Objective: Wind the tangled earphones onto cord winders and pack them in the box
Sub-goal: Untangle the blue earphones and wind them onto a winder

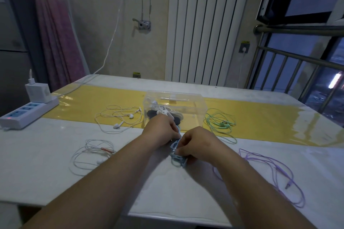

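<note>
Both hands meet at the table's middle over a bundle of blue earphones [177, 158]. My left hand [161, 132] grips the upper part of the blue cord, and my right hand [198, 144] pinches the cord just above the wound bundle. Whether a winder sits inside the bundle is hidden by my fingers. Behind my hands stands a clear plastic box [193, 104] holding white and dark winders or earphones. Loose earphones lie around: white earphones [119, 117] on the yellow strip, another white pair [91, 154] at the near left, green earphones [221, 124] and purple earphones [275, 171] on the right.
A white power strip [24, 113] with a charger plugged in lies at the table's left edge. A yellow runner [270, 117] crosses the white table [46, 182]. A radiator, a wall and a railed window stand beyond the far edge.
</note>
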Demonstrator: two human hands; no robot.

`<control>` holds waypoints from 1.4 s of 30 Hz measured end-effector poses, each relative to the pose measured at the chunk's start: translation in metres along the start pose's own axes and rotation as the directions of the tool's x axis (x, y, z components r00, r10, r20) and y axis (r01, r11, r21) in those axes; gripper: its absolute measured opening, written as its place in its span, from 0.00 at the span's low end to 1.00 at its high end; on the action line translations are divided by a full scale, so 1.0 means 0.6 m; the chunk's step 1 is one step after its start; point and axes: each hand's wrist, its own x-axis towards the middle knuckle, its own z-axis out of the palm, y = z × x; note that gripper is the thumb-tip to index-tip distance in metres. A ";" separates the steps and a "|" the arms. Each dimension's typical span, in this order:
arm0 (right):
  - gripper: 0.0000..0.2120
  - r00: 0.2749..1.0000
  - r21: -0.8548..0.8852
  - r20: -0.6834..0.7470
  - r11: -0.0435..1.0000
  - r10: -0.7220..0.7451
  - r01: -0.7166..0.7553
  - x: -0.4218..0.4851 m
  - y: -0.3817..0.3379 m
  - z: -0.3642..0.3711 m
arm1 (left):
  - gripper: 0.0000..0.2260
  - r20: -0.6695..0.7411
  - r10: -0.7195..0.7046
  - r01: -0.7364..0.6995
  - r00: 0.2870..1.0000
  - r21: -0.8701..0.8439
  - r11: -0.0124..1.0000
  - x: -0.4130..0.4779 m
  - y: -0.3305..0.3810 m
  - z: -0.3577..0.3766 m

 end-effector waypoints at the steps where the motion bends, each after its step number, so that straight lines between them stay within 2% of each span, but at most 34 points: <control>1: 0.04 1.000 0.007 -0.011 1.000 -0.023 0.023 -0.001 0.001 0.002 | 0.04 0.011 0.012 -0.012 1.000 0.005 1.000 -0.001 -0.001 -0.002; 4: 0.05 0.999 0.016 -0.026 0.999 -0.048 0.048 -0.004 0.007 -0.004 | 0.08 0.007 0.027 -0.026 1.000 -0.022 0.999 -0.001 -0.005 0.001; 8: 0.05 0.998 0.064 -0.065 0.998 0.009 -0.005 0.000 0.020 -0.026 | 0.06 0.011 0.032 -0.031 0.999 -0.060 0.998 -0.008 -0.004 0.001; 12: 0.09 0.974 0.111 -0.189 0.988 0.128 -0.108 0.018 0.037 -0.043 | 0.02 0.041 0.039 -0.038 0.998 -0.032 0.999 -0.011 0.003 0.000; 16: 0.08 0.951 0.064 -0.289 0.993 0.109 -0.095 0.032 0.040 -0.049 | 0.04 0.022 0.013 -0.014 1.000 0.024 1.000 -0.010 0.004 -0.001; 20: 0.12 0.968 -0.060 -0.227 0.991 0.106 -0.122 0.037 0.032 -0.044 | 0.05 -0.011 -0.003 0.003 1.000 0.020 1.000 -0.013 0.005 -0.001; 23: 0.07 0.974 -0.169 -0.163 0.969 0.154 -0.181 0.039 0.023 -0.040 | 0.05 -0.010 -0.006 0.006 1.000 0.013 1.000 -0.015 0.008 -0.001; 26: 0.11 0.982 -0.056 -0.056 0.981 0.181 -0.184 0.034 0.018 -0.034 | 0.06 0.000 -0.003 0.003 1.000 -0.023 1.000 -0.012 0.009 -0.001; 28: 0.12 0.984 0.000 -0.039 0.984 0.177 -0.177 0.030 0.016 -0.032 | 0.07 0.009 0.002 -0.002 1.000 -0.039 0.999 -0.011 0.011 -0.001; 31: 0.12 0.988 -0.096 -0.002 0.983 0.155 -0.155 0.032 0.017 -0.031 | 0.08 0.007 0.000 0.001 1.000 -0.050 0.999 -0.008 0.010 0.002; 38: 0.03 0.982 -0.135 -0.124 0.978 0.144 -0.160 0.037 0.034 -0.037 | 0.13 -0.075 -0.010 0.010 0.997 0.009 1.000 -0.009 0.008 0.005; 40: 0.04 0.979 -0.112 -0.155 0.982 0.132 -0.150 0.038 0.034 -0.041 | 0.17 -0.095 -0.019 0.017 0.995 -0.024 1.000 -0.008 0.007 0.003; 42: 0.06 0.975 -0.107 -0.191 0.985 0.116 -0.138 0.039 0.034 -0.047 | 0.16 -0.082 -0.024 0.020 0.996 -0.051 0.998 -0.007 0.006 -0.002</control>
